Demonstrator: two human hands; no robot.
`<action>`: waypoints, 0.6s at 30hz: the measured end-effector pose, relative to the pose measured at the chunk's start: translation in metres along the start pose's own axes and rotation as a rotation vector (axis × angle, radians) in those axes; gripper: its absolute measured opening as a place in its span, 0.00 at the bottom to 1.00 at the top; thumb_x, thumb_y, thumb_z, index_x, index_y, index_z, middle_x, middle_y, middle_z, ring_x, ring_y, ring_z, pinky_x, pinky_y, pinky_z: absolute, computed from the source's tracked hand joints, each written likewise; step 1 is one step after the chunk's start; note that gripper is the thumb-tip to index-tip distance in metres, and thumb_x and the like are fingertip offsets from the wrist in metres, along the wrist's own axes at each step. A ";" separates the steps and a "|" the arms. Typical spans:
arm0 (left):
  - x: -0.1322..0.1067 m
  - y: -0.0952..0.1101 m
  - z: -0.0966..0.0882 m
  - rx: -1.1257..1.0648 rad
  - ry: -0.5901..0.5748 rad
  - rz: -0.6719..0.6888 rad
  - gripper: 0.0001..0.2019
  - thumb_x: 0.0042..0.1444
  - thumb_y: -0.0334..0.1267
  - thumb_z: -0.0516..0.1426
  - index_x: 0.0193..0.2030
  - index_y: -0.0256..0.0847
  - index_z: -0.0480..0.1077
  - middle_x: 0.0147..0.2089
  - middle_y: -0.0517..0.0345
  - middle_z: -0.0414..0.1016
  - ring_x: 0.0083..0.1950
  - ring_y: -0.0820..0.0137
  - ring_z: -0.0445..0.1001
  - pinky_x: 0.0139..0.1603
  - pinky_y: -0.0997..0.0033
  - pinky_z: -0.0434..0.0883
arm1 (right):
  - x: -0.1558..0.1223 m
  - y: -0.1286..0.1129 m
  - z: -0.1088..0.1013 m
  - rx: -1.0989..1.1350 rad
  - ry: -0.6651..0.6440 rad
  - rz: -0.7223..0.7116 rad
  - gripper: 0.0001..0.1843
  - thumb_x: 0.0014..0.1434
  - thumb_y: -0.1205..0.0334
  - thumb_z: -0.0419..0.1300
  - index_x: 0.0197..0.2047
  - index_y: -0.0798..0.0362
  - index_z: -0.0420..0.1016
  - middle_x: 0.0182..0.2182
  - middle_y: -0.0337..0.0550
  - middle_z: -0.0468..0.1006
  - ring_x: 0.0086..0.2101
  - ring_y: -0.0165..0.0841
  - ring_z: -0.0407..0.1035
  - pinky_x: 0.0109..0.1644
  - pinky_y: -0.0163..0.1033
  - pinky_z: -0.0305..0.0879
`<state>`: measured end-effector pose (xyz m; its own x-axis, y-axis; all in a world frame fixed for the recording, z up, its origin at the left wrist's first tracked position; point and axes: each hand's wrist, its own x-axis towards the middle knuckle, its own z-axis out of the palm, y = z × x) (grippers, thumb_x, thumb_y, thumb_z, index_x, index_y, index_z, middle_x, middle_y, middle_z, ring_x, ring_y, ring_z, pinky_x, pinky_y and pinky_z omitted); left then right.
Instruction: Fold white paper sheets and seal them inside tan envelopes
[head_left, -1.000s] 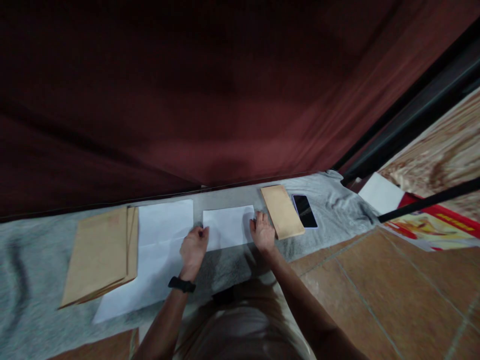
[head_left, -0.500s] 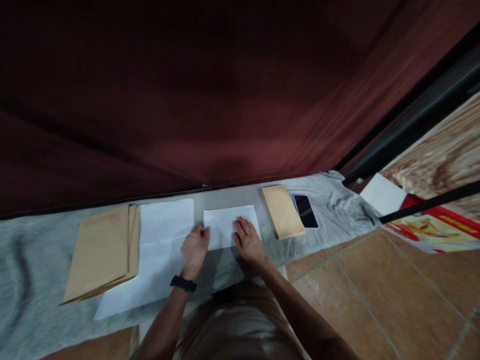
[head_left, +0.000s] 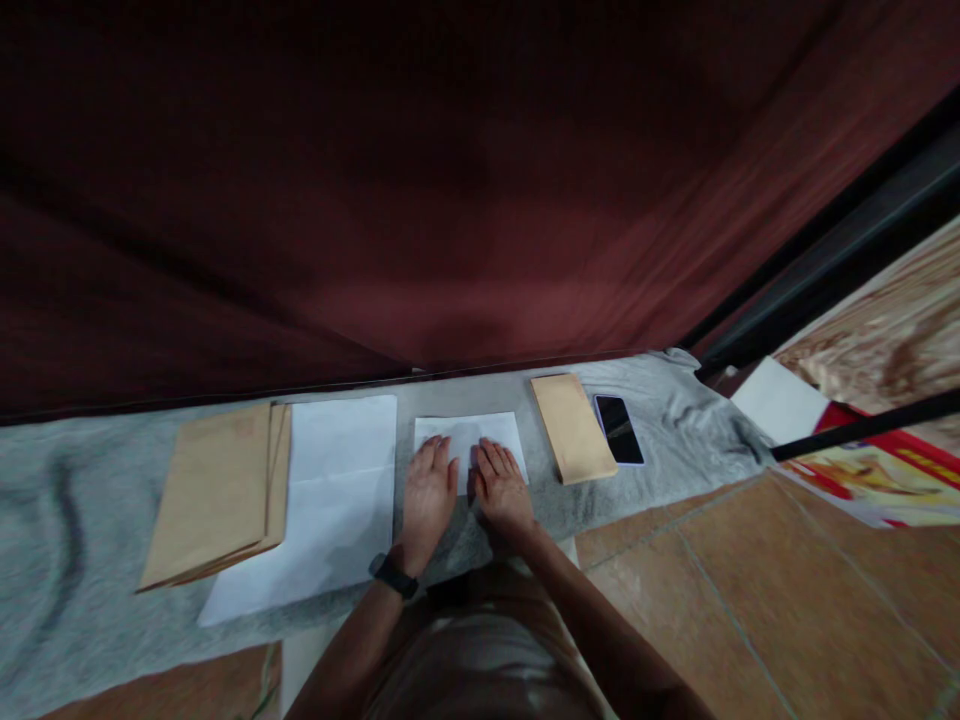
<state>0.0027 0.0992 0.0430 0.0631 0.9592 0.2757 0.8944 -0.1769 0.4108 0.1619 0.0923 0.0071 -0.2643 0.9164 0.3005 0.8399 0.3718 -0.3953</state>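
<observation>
A folded white sheet of paper (head_left: 466, 428) lies on the grey cloth in front of me. My left hand (head_left: 430, 490) rests flat on its left part, fingers stretched out, with a dark watch on the wrist. On the right part of the same paper lies my right hand (head_left: 502, 490), its fingers also extended. Left of my hands are larger white sheets (head_left: 341, 470), partly covered by several brown envelopes (head_left: 214, 490). A single brown envelope (head_left: 574, 428) lies to the right of the folded paper.
A phone (head_left: 619, 430) lies right of the single envelope. The grey cloth (head_left: 75, 540) covers a long low surface against a dark red curtain (head_left: 465, 250). Tiled floor (head_left: 697, 570), a black bar (head_left: 862, 425) and a colourful printed box (head_left: 892, 475) are at right.
My left hand has moved right from the paper's left edge and opened flat onto it. The right hand stays on the paper, shifted slightly. The view has tilted a little.
</observation>
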 end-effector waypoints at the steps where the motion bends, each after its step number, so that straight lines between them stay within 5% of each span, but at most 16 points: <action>1: 0.000 0.005 0.008 -0.033 -0.014 0.065 0.22 0.70 0.40 0.45 0.66 0.36 0.64 0.68 0.41 0.67 0.72 0.56 0.63 0.70 0.51 0.64 | 0.000 0.000 0.000 0.002 0.001 -0.003 0.27 0.70 0.64 0.51 0.71 0.56 0.63 0.69 0.54 0.64 0.69 0.43 0.56 0.72 0.56 0.55; 7: -0.009 0.019 0.038 0.004 -0.119 0.147 0.28 0.71 0.43 0.42 0.72 0.30 0.58 0.74 0.39 0.60 0.77 0.55 0.53 0.76 0.46 0.55 | -0.001 0.003 0.002 0.002 -0.012 -0.016 0.30 0.70 0.69 0.45 0.73 0.57 0.59 0.69 0.52 0.65 0.69 0.40 0.55 0.73 0.54 0.53; 18: -0.044 -0.011 0.021 0.118 -0.093 0.077 0.31 0.71 0.46 0.43 0.74 0.27 0.54 0.76 0.35 0.54 0.78 0.53 0.51 0.76 0.47 0.53 | -0.002 0.002 -0.002 -0.001 -0.009 0.017 0.26 0.71 0.64 0.50 0.70 0.58 0.64 0.69 0.53 0.65 0.69 0.41 0.56 0.73 0.53 0.54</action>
<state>-0.0007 0.0640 0.0079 0.1690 0.9612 0.2181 0.9309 -0.2284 0.2852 0.1650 0.0914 0.0071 -0.2544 0.9239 0.2858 0.8450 0.3561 -0.3990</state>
